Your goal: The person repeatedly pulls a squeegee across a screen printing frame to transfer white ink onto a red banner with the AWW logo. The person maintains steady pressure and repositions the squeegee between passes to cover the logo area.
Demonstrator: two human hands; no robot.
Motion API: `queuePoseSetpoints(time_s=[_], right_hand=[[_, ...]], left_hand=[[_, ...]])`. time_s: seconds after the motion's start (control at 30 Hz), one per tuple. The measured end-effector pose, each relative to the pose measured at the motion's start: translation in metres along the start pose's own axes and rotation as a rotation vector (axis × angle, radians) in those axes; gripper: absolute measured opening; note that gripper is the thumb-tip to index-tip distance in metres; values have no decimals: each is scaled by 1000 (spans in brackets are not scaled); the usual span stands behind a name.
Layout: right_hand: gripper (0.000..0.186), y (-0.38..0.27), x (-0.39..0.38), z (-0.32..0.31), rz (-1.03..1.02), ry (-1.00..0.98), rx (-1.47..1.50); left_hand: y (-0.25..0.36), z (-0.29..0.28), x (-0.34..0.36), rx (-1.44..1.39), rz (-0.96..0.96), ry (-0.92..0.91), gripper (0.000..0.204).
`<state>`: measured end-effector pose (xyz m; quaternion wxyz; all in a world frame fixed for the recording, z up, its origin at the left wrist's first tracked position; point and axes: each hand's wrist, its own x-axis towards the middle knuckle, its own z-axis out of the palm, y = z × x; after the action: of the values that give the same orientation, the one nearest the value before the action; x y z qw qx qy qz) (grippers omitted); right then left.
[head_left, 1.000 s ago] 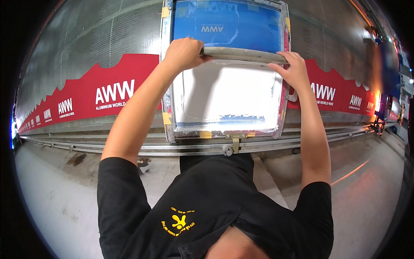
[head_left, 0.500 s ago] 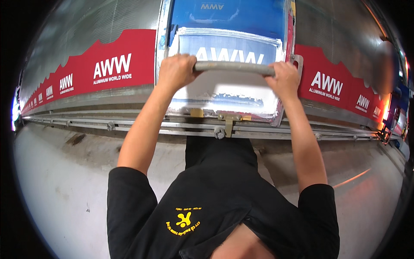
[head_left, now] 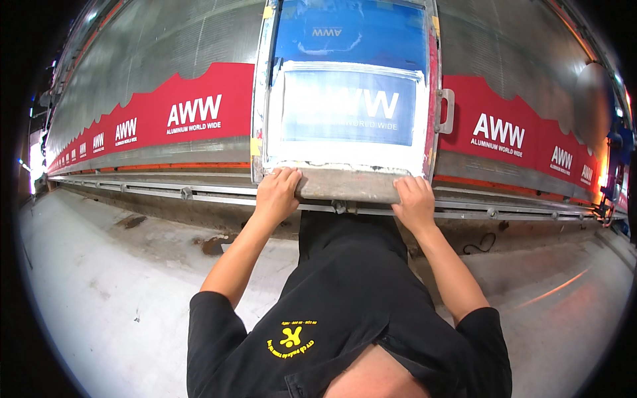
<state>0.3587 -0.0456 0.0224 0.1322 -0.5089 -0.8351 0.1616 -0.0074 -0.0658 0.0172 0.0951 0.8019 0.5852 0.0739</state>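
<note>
A wide grey squeegee point(head_left: 348, 186) lies across the near end of a printing screen, close to my body. My left hand point(head_left: 278, 193) grips its left end and my right hand point(head_left: 415, 201) its right end, fingers curled over the top. The screen has a metal frame point(head_left: 263, 126) and blue mesh point(head_left: 352, 40). Wet white ink point(head_left: 355, 156) edges a pale lettered window point(head_left: 345, 109) and lies just beyond the squeegee. The squeegee's lower edge is hidden from me.
Long printed sheets with a red band point(head_left: 206, 106) and white lettering lie on both sides of the screen. A metal handle point(head_left: 447, 111) juts from the frame's right side. A rail point(head_left: 219, 195) runs along the near table edge. Beyond it is a stained pale floor point(head_left: 119, 278).
Both hands have drawn the squeegee toward my body, from over the lettered window to the screen's near end. The squeegee's broad face now shows, and the lettered window is uncovered.
</note>
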Motion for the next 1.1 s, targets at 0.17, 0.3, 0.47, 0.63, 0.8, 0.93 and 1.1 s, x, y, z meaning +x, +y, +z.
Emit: queuePoseSetpoints(time_s=[0.17,0.3,0.47,0.63,0.8,0.93,1.1], right_hand=[[33,21,72,-30,-57,13,39],[38,62,196,-42,65,-85,-95],[50,113,313,-33,260,-62,-4],[51,126,321,1,229,51,-167],[42,109,279,12,145,84,-178],[39,83,182,30,53,157,-140],[46,68,157,12,81,-13,-54]], left_hand=[[-46,-46,68,-25,51,-217,36],[-85,-62,216,50,-76,-466,67],[-138,-41,329,46,-1,-228,60],[-149,-11,342,20,36,-70,56],[-138,1,291,49,49,18,52],[-104,9,194,45,46,-79,44],[-84,-12,173,-65,-26,-319,52]])
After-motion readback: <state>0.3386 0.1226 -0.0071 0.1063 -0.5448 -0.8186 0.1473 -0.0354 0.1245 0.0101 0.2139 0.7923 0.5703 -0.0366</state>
